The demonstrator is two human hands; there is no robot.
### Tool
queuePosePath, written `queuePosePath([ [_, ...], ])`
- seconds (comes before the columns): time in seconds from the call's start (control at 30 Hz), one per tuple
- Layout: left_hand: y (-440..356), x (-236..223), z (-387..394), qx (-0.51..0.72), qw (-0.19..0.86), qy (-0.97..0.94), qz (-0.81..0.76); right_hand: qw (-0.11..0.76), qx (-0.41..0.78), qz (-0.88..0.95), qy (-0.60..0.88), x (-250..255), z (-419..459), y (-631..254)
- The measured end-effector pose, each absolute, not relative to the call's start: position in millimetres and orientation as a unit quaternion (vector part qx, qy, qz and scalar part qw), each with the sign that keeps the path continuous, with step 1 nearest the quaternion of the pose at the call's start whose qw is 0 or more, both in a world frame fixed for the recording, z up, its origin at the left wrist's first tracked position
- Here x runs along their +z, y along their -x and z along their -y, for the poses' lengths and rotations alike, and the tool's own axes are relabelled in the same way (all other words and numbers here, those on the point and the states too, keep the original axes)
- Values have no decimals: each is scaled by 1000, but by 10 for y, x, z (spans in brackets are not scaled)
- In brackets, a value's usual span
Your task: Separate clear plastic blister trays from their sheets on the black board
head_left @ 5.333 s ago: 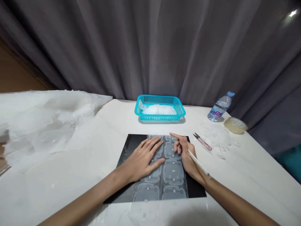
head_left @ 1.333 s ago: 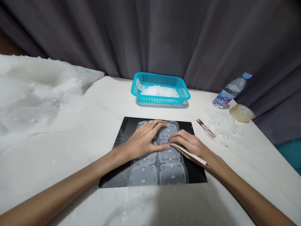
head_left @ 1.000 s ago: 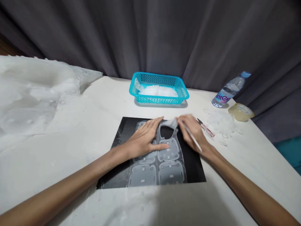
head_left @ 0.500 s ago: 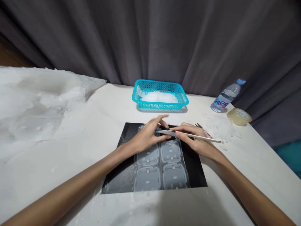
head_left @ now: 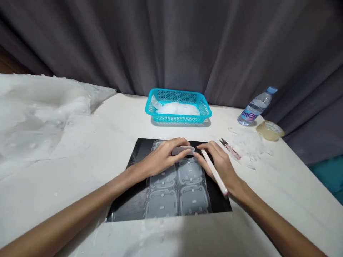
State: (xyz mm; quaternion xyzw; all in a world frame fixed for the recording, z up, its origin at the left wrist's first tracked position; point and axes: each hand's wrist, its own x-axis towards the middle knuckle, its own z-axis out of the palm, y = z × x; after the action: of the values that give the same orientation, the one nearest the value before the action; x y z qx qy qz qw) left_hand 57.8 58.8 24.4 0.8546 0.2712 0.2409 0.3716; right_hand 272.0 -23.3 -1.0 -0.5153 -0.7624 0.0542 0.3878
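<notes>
Pinched between the thumb and fingers of my left hand (head_left: pixel 167 153) is a small translucent white plastic piece (head_left: pixel 183 150), curved in outline. My right hand (head_left: pixel 218 160) grips a slim white pen-like tool (head_left: pixel 215 175), whose pinkish end points back toward me. The tool's tip is hidden by the fingers. My right fingertips reach the right end of the plastic piece or lie very near it. Below both hands, a sheet of clear moulded parts (head_left: pixel 162 203) rests on a black mat (head_left: pixel 125 200).
Behind the mat stands a turquoise basket (head_left: pixel 179 119) holding translucent white pieces. Thread snips (head_left: pixel 230 149) lie right of my hand beside plastic scraps (head_left: pixel 249 144). Farther right are a water bottle (head_left: pixel 252 112) and a tape roll (head_left: pixel 270 130). A large plastic bag (head_left: pixel 45 114) covers the left side.
The white tool has swung from nearly level to steeply slanted, its back end now toward me. My right hand has drawn slightly apart from my left, uncovering the snips.
</notes>
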Motion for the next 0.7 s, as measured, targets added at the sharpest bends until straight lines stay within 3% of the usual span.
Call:
queuePosePath([
  [0.13,-569,242,-616,239,369,-856,-270,378,34,767,517,-63,246,-2693],
  [0.43,-471,201,-757,222,312,-881,-278,420,160,711,540,-17,244,-2670],
  [0.7,-497,327,-687,226,412,-842,-266,470,249,631,564,-5,200,-2697],
])
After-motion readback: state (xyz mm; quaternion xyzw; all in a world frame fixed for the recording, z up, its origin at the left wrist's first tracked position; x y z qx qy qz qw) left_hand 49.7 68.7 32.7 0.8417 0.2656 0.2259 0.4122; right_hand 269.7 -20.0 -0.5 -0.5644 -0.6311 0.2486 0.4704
